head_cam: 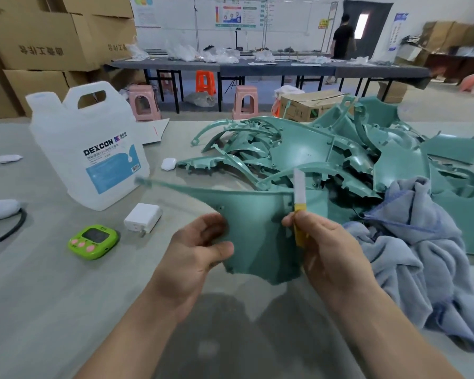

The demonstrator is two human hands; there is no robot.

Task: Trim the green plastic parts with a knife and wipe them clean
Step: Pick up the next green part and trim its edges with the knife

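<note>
Mid-frame, above the grey table, the left grip is pinching a thin, teal-green, curved plastic panel by its left edge; the right grip is clasping a yellow-handled, pale-bladed knife at its right edge. It is looking light, stiff yet springy, so holding close to the cut is likely steadying it.

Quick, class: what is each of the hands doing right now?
Left hand: grips the left edge of the green plastic part.
Right hand: holds the yellow-handled knife, blade up against the part's right edge.
</note>
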